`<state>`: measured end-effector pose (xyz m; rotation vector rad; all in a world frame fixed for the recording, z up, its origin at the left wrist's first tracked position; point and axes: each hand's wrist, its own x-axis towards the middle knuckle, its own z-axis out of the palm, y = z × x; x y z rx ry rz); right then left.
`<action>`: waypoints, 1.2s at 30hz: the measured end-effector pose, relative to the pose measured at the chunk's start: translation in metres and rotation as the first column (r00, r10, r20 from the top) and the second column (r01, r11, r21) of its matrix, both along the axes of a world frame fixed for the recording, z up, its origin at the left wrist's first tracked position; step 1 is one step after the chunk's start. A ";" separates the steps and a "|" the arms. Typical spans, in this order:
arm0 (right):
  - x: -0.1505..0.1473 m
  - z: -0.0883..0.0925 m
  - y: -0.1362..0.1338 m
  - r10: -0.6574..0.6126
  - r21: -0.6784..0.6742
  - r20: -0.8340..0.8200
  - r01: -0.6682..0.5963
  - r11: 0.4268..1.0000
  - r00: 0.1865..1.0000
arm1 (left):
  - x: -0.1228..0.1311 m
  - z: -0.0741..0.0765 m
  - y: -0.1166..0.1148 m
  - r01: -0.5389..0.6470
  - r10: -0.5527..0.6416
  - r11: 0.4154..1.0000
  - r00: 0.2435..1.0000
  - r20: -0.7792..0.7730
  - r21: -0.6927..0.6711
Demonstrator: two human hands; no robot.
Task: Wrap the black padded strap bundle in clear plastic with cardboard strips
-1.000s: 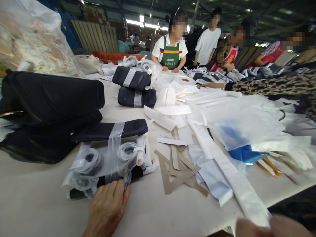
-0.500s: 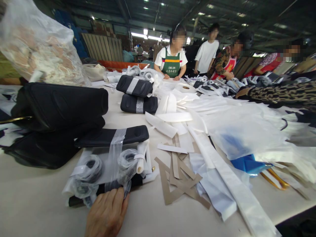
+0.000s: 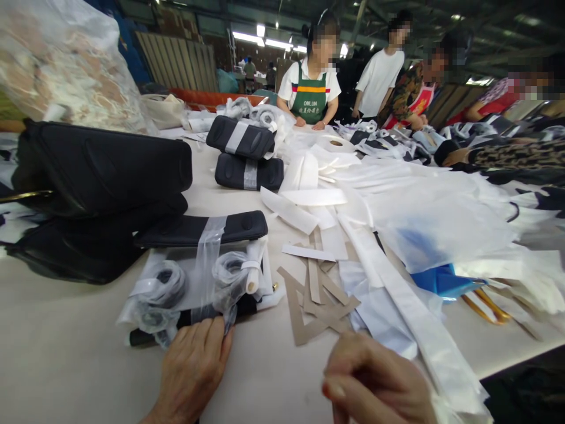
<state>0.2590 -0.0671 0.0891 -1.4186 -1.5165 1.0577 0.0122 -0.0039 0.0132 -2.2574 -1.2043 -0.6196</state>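
My left hand (image 3: 194, 365) is closed on the near edge of a black bag bundle (image 3: 200, 232) lying on the table, its fingertips hidden behind the plastic and black part. Clear tape (image 3: 210, 241) runs across the bundle. Plastic-wrapped coils (image 3: 163, 282) sit on its left, and another wrapped coil (image 3: 229, 272) on its right. At the lower right, my right hand (image 3: 375, 380) is raised with thumb and forefinger pressed together; anything between them cannot be made out. It is nearest to brown paper strips (image 3: 315, 306) and white sheets (image 3: 379, 318).
Two taped black bundles (image 3: 241, 138) are stacked farther back. Larger black bags (image 3: 106, 168) stand at the left, before a clear sack of scraps (image 3: 66, 65). Scissors with orange handles (image 3: 489, 309) and a blue plastic piece (image 3: 441, 281) lie right. Several people (image 3: 309, 88) stand across the table.
My right hand has come into view at the lower right. My left hand keeps its hold on the bundle. The view has tilted slightly downward.
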 end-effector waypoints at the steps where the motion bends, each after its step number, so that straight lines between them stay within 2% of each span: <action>1: -0.005 -0.015 0.010 -0.093 0.090 0.170 0.079 0.993 0.981 | 0.000 -0.001 0.000 0.001 -0.001 1.000 1.000 0.008 0.000; 2: -0.010 -0.031 0.019 -0.149 0.165 0.380 0.092 0.982 0.913 | 0.000 -0.001 0.000 0.000 0.000 1.000 1.000 0.013 0.000; 4: -0.019 -0.059 0.033 -0.207 0.232 0.680 0.061 0.971 0.703 | 0.000 -0.001 0.000 0.002 -0.002 1.000 1.000 0.018 0.005; 5: -0.023 -0.069 0.039 -0.190 0.204 0.769 0.049 0.978 0.610 | 0.000 -0.001 0.000 0.004 -0.005 1.000 1.000 0.020 0.006; 6: -0.027 -0.075 0.043 -0.160 0.156 0.819 0.056 0.986 0.551 | 0.000 -0.001 0.000 0.004 -0.004 1.000 1.000 0.021 0.005; 7: -0.030 -0.079 0.046 -0.119 0.093 0.842 0.075 0.993 0.527 | 0.000 -0.001 0.000 0.004 -0.005 1.000 1.000 0.025 0.002; 8: -0.032 -0.079 0.049 -0.076 0.026 0.843 0.100 0.995 0.533 | 0.000 -0.001 0.001 0.004 -0.004 1.000 1.000 0.029 -0.004; 10: -0.036 -0.074 0.053 -0.013 -0.099 0.800 0.153 0.983 0.600 | 0.001 -0.001 0.001 0.003 -0.003 1.000 0.999 0.040 -0.015; 14: -0.035 -0.065 0.060 0.017 -0.274 0.669 0.225 0.935 0.743 | 0.001 -0.001 0.000 -0.001 0.002 1.000 0.999 0.053 -0.015; 16: -0.031 -0.064 0.062 0.005 -0.308 0.580 0.214 0.927 0.815 | 0.000 -0.001 0.000 -0.002 0.003 1.000 0.998 0.055 -0.015; 19: -0.022 -0.061 0.061 0.021 -0.322 0.425 0.130 0.938 0.905 | 0.000 -0.001 -0.002 -0.003 0.004 1.000 0.998 0.061 -0.027; 21: -0.015 -0.059 0.060 0.027 -0.324 0.361 0.099 0.941 0.932 | -0.001 -0.002 -0.002 -0.002 0.004 1.000 0.998 0.070 -0.030; 23: -0.009 -0.058 0.058 -0.022 -0.329 0.296 0.124 0.936 0.955 | -0.001 -0.003 -0.002 -0.005 0.007 0.999 0.997 0.071 -0.033; 28: -0.007 -0.066 0.056 -0.234 -0.364 0.090 0.250 0.897 0.968 | 0.000 -0.003 -0.001 0.002 0.000 1.000 0.998 0.060 -0.026; 31: -0.006 -0.072 0.057 -0.308 -0.362 0.063 0.309 0.879 0.949 | 0.000 -0.003 0.000 0.001 0.000 1.000 0.998 0.056 -0.023; 33: -0.002 -0.071 0.058 -0.293 -0.291 0.188 0.338 0.895 0.937 | 0.000 -0.003 0.000 -0.006 0.007 1.000 0.999 0.043 -0.021; 36: 0.005 -0.061 0.055 -0.280 -0.077 0.447 0.348 0.934 0.850 | -0.001 -0.003 0.000 -0.015 0.017 0.999 0.999 0.031 -0.037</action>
